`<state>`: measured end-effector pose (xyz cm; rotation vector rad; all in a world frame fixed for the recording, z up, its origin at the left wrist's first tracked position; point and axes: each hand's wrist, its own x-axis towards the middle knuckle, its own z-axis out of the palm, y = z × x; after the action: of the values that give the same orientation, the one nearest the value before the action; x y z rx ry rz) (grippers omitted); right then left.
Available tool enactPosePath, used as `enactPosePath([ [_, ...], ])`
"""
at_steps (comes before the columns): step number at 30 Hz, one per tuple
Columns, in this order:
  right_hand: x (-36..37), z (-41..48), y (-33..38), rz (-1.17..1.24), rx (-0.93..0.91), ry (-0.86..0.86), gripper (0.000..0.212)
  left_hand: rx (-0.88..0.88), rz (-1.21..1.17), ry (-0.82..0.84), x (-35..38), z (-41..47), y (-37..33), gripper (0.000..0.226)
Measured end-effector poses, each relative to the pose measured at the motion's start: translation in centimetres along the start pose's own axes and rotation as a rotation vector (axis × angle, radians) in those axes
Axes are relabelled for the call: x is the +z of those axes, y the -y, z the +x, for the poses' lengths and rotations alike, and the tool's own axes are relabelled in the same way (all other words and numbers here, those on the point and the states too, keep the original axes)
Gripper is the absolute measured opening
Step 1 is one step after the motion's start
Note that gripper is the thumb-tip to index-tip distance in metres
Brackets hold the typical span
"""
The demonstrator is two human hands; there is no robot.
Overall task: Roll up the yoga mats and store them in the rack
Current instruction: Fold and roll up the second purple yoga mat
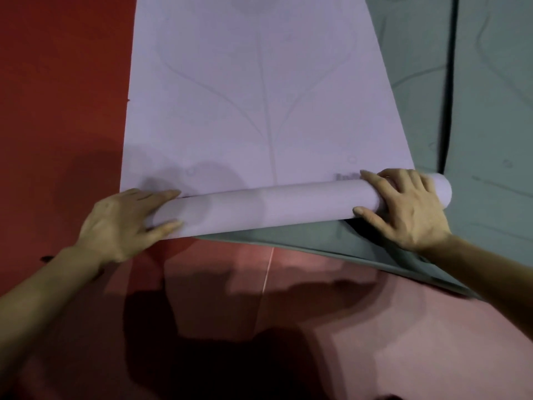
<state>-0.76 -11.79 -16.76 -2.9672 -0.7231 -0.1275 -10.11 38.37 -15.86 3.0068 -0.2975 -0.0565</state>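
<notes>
Pale lilac foam yoga mat (259,96) lies on red floor (57,111), its near end wound into a thin roll (274,209). Rolling has barely started. Next: push fwd evenly & keep edges square. L hand (121,223) & R hand (403,209) press the roll's ends, fingers fairly straight and draped over, not clamped. Grey-green mat (490,111) lies partly under the R side.

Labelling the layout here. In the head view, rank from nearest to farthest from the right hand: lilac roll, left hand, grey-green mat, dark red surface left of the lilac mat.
1. lilac roll: under the right hand, at its right end.
2. grey-green mat: just beneath the roll, by the wrist.
3. left hand: on the roll's other end.
4. dark red surface: far left, beyond the left hand.
</notes>
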Motion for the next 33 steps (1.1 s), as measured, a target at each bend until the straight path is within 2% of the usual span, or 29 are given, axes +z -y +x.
enactPosePath([
  [3,0.5,0.3,-0.5,-0.016,-0.036,0.011,0.077,0.018,0.005,-0.050,0.7,0.4,0.2,0.066],
  [6,0.5,1.4,-1.4,-0.005,-0.086,0.057,0.075,-0.017,0.016,-0.180,1.2,0.6,-0.2,0.061],
  [8,0.4,2.3,-1.8,0.014,-0.100,0.055,0.072,-0.075,0.012,-0.308,1.6,0.5,-1.4,0.049],
  [11,0.4,3.2,-2.0,0.028,-0.108,0.048,0.068,-0.057,-0.051,-0.438,2.5,0.1,-2.7,0.031],
  [16,0.3,3.7,-0.7,0.069,0.023,-0.070,0.058,-0.011,-0.027,-0.348,2.8,-0.2,-2.2,0.050],
  [19,0.0,3.0,1.0,0.130,0.055,-0.114,0.052,-0.003,-0.060,-0.335,2.7,0.2,-1.7,0.052],
  [21,0.4,2.2,1.3,0.093,0.016,-0.097,0.061,-0.009,-0.079,-0.339,2.8,1.0,-1.6,0.051],
  [24,0.9,3.0,0.9,0.040,-0.014,-0.001,0.091,-0.008,-0.065,-0.345,2.7,2.3,-0.7,0.051],
  [26,1.0,4.5,0.7,0.004,-0.013,0.027,0.098,-0.030,-0.076,-0.318,2.2,3.3,-0.3,0.052],
  [30,0.9,6.9,0.4,-0.015,-0.001,0.053,0.088,-0.118,-0.142,-0.421,1.7,4.5,-1.7,0.035],
  [33,1.2,7.9,0.1,-0.036,0.023,0.045,0.079,-0.100,-0.103,-0.411,2.3,4.4,-1.8,0.041],
])
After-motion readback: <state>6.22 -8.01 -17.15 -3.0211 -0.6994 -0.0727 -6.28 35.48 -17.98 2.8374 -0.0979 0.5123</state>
